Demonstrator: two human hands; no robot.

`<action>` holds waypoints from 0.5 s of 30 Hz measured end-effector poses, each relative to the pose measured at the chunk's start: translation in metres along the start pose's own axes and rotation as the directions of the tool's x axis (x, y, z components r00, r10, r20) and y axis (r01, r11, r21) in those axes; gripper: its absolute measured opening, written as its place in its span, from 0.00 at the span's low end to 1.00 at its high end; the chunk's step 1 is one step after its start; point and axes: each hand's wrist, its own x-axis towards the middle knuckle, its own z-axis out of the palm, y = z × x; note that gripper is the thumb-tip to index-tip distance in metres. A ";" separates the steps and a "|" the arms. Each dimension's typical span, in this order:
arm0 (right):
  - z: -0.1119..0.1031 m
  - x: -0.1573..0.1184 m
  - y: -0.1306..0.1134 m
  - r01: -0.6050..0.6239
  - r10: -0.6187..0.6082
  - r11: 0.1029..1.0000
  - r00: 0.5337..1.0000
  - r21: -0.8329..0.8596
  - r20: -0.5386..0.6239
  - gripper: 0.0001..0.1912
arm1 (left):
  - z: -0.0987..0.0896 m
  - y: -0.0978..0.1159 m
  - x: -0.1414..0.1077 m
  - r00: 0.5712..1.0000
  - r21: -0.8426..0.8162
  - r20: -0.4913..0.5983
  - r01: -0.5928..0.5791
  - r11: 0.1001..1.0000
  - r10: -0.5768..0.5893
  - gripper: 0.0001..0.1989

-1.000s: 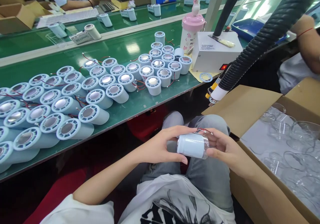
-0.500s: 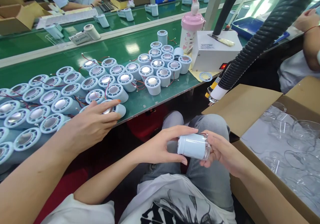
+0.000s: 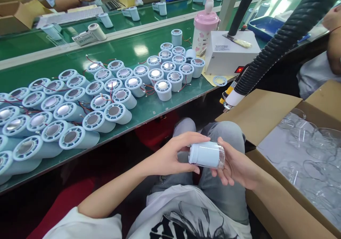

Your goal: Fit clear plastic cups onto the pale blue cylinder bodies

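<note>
Right hand (image 3: 238,164) has spread its fingers beneath the clear-cased light-blue cylinder (image 3: 205,154), which the left hand (image 3: 172,154) pinches.

Factory floor, assembly line. Long green work surface (image 3: 128,50) carries rows of identical light-blue wired cylinders (image 3: 105,105); open cardboard box (image 3: 259,116) holds clear plastic parts (image 3: 301,136) in bulk. Co-worker (image 3: 65,0) across the line, another person (image 3: 315,75) at right.

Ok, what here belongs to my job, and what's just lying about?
Likely job:
pale blue cylinder in clear plastic cover
pale blue cylinders on green bench
round clear plastic pieces in cardboard box

Likely lying about:
white bottle with pink lid
slim cream-coloured tool
</note>
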 end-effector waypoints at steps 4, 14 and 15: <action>0.000 0.000 0.007 0.133 -0.157 0.974 0.979 -0.181 -0.129 0.32 | 0.002 0.009 -0.002 0.990 -0.062 -0.040 0.130 0.990 -0.132 0.31; -0.017 -0.008 0.018 0.611 -0.825 0.037 0.465 -0.791 0.321 0.33 | 0.001 0.013 -0.001 0.945 -0.281 0.053 0.324 0.903 -0.322 0.35; -0.015 -0.009 0.018 0.619 -0.807 0.185 0.539 -0.764 0.241 0.32 | 0.000 0.014 -0.001 0.949 -0.258 0.057 0.315 0.913 -0.311 0.36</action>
